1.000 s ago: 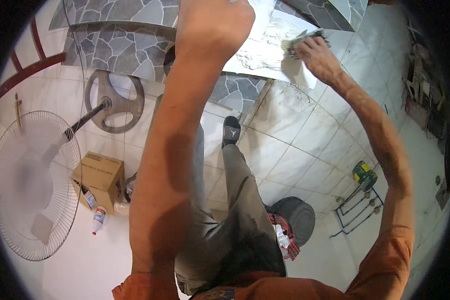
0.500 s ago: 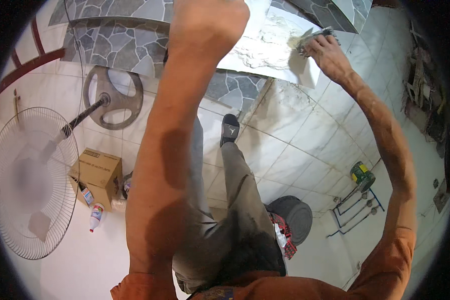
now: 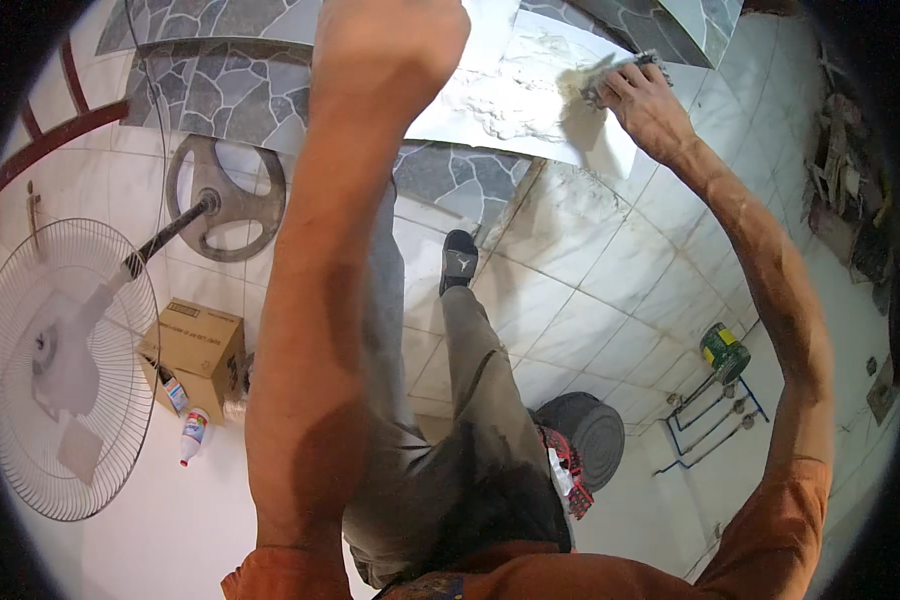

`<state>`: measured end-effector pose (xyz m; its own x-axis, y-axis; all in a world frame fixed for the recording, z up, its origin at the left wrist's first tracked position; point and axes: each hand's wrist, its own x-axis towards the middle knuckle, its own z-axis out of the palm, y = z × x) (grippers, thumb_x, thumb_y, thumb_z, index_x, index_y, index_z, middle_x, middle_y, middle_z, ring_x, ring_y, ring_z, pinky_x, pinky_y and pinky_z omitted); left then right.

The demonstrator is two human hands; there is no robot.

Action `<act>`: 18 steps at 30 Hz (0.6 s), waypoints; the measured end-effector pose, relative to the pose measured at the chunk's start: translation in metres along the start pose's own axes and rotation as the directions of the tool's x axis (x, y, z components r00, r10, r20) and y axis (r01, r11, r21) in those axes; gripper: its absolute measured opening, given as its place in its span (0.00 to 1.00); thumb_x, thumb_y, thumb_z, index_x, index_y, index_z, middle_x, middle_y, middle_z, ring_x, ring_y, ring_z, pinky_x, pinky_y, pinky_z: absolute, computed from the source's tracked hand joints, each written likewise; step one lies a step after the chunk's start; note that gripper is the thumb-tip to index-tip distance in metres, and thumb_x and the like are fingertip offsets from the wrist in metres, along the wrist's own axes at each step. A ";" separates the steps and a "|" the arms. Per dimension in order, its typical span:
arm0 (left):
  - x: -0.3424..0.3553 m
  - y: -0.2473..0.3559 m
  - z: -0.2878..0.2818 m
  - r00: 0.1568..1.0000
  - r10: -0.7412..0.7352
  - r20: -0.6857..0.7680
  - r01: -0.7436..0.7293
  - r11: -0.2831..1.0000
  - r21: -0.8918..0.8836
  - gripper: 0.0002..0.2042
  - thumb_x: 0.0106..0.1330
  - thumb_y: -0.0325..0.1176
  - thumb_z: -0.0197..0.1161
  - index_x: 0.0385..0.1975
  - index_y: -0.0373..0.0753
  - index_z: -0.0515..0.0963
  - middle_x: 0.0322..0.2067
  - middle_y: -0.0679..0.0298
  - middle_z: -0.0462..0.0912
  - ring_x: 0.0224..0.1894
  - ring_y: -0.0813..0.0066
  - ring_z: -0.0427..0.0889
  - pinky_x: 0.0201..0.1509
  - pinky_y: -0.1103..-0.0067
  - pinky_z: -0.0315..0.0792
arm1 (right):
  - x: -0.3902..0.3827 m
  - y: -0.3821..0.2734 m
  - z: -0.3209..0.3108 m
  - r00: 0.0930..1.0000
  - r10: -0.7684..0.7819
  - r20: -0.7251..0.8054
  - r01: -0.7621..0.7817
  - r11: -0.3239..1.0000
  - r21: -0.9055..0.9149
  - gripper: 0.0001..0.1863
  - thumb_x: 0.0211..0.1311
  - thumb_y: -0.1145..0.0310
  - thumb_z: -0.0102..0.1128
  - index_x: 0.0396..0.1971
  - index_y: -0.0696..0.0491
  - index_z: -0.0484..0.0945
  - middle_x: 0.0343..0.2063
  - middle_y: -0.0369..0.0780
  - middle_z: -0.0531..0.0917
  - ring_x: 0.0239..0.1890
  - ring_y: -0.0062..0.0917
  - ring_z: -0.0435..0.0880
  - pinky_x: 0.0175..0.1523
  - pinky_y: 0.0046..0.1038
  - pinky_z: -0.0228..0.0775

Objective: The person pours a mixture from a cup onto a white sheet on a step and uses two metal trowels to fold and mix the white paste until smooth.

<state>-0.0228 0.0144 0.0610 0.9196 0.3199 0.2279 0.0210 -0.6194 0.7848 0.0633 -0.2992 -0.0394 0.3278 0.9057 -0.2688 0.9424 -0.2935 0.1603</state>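
Across the top lies a white panel [image 3: 450,125], with a rough, wet-looking white paste [image 3: 530,90] spread in ridges over its middle. My right hand [image 3: 650,112] is at the panel's right end, closed around a mottled grey, paste-smeared scraper [image 3: 602,84]. A flat tan edge of it faces the paste, and its shadow falls on the panel below. My left hand [image 3: 395,40] is a closed fist at the top edge, over the panel's left part. Whatever its fingers hold is hidden behind the back of the hand.
Grey stone-patterned panels [image 3: 220,85] flank the white one. At left stand a pedestal fan [image 3: 65,400], its round base [image 3: 225,195], a cardboard box [image 3: 195,335] and a white bottle [image 3: 193,437]. At right are a green can [image 3: 725,352], a black bucket [image 3: 582,440] and blue pipes [image 3: 705,440].
My left fist has moved a little left. My right hand has slid slightly left with the scraper along the panel. The fan's head looks a little different behind its guard.
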 end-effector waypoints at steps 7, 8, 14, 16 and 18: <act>0.015 0.032 -0.008 0.959 -0.255 0.121 0.265 0.962 -0.073 0.10 0.60 0.27 0.57 0.39 0.31 0.74 0.35 0.45 0.81 0.42 0.51 0.81 0.48 0.67 0.71 | 0.071 -0.060 -0.002 0.994 -0.075 -0.080 0.076 0.997 0.001 0.08 0.57 0.67 0.58 0.35 0.49 0.83 0.42 0.34 0.78 0.50 0.26 0.72 0.51 0.30 0.63; 0.015 0.033 -0.006 0.935 -0.331 0.131 0.342 0.937 -0.074 0.10 0.60 0.27 0.57 0.39 0.31 0.74 0.35 0.45 0.81 0.42 0.51 0.81 0.48 0.67 0.71 | 0.058 -0.053 0.006 0.994 -0.076 -0.074 0.077 0.997 0.004 0.08 0.57 0.67 0.58 0.35 0.49 0.83 0.42 0.34 0.78 0.50 0.26 0.72 0.51 0.30 0.63; 0.006 0.009 -0.002 0.981 -0.167 0.099 0.179 0.976 -0.124 0.10 0.60 0.27 0.57 0.39 0.31 0.74 0.35 0.45 0.80 0.43 0.51 0.80 0.49 0.67 0.70 | 0.008 -0.006 0.006 0.999 -0.022 0.026 0.024 0.997 -0.078 0.09 0.61 0.68 0.55 0.38 0.51 0.82 0.43 0.34 0.78 0.50 0.27 0.72 0.53 0.33 0.63; 0.004 0.006 -0.004 0.984 -0.155 0.089 0.166 0.975 -0.145 0.10 0.60 0.27 0.57 0.39 0.31 0.74 0.35 0.45 0.80 0.43 0.50 0.80 0.49 0.67 0.70 | 0.028 -0.014 -0.004 0.991 -0.031 -0.132 0.038 0.998 0.051 0.09 0.61 0.68 0.55 0.38 0.51 0.82 0.42 0.34 0.78 0.49 0.27 0.72 0.53 0.32 0.63; 0.007 0.008 0.006 0.988 -0.130 0.080 0.143 0.972 -0.185 0.10 0.60 0.27 0.57 0.39 0.31 0.74 0.35 0.45 0.80 0.43 0.50 0.80 0.49 0.68 0.70 | 0.054 -0.038 -0.006 0.989 -0.019 -0.148 0.021 1.000 0.012 0.10 0.60 0.66 0.57 0.38 0.50 0.82 0.43 0.35 0.78 0.51 0.26 0.71 0.54 0.31 0.62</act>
<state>-0.0136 0.0078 0.0659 0.9375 0.3392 0.0774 0.0790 -0.4243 0.9021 0.0451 -0.2379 -0.0544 0.2960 0.9466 -0.1281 0.9499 -0.2776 0.1435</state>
